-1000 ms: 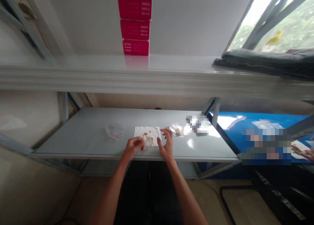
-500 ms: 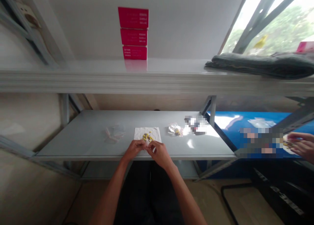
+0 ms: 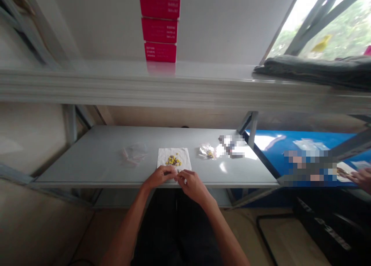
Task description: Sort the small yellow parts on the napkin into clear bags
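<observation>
My left hand [image 3: 160,176] and my right hand [image 3: 189,184] meet at the table's front edge, fingertips pinched close together. Whatever lies between those fingertips is too small and too covered to name; a dark glint shows beside the right fingers. Just beyond them a white cloth or paper sheet [image 3: 162,153] lies flat, its near edge partly hidden by my hands. On it sits a loose pile of small yellow and dark pieces [image 3: 173,160].
A clear plastic bag with yellowish pieces [image 3: 208,151] lies to the right, near a blurred-out patch. Flattened clear bags [image 3: 135,154] lie left. Above runs a shelf [image 3: 203,92] carrying stacked red boxes [image 3: 160,30] and folded dark cloth [image 3: 313,70]. A co-worker's hand [image 3: 362,177] is at the far right.
The clear bag seen in my left hand is no longer plainly visible. The pile on the white sheet has grown. My right hand has come in from the sheet's right side to meet my left.
</observation>
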{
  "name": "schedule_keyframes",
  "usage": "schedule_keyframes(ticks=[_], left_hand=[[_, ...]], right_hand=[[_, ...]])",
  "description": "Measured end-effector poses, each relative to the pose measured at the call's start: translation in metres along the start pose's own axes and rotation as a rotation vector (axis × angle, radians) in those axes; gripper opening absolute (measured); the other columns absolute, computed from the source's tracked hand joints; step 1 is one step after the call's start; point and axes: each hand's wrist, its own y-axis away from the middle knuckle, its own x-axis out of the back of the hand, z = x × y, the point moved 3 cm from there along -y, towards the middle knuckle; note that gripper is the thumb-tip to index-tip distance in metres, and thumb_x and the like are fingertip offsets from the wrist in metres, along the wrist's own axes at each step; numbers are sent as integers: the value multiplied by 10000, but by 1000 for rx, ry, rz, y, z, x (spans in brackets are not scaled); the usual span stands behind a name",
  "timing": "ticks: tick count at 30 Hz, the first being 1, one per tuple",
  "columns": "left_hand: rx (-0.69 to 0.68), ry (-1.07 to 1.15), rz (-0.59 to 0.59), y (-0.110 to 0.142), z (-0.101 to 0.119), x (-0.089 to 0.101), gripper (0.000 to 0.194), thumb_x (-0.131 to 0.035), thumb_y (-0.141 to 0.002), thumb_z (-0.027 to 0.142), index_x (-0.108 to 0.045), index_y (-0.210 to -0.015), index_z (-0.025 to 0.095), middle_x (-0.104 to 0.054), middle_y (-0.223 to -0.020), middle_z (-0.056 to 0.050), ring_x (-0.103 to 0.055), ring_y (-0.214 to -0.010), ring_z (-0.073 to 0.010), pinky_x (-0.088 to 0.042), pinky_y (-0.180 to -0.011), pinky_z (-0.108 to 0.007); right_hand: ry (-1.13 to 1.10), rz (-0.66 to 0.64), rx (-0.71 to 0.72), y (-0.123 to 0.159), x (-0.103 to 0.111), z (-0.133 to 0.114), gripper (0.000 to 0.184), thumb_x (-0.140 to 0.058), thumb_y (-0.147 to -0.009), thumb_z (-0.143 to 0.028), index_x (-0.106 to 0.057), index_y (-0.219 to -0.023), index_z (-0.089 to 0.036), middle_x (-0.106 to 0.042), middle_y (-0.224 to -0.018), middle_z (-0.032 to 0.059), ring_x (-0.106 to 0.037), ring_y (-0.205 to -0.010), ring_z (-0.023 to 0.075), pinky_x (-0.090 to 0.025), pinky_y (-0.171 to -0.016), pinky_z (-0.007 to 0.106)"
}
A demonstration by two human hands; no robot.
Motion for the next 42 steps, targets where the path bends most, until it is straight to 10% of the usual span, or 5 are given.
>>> schedule_keyframes(ticks=[29, 42], left_hand=[[8, -5, 9, 3, 0, 3, 326, -654, -908, 432, -659, -726, 161, -647, -759, -19, -597, -779, -164, -448, -807, -274], [55, -22, 135, 3, -2, 0, 280, -615, -802, 287, -539, -562, 166, -545, -642, 16, -505, -661, -126, -411, -726, -266]], right_hand=[[-67, -97, -23, -12, 6, 3, 280, -540, -872, -28, -750, -736, -153, -717, -665, 23, -604, -601, 122, -393, -639, 218], [305, 185, -167, -16, 0, 11, 160, -568, -891, -117, -669, -775, -160, -701, -752, 68, -630, -662, 164, -365, -636, 252]])
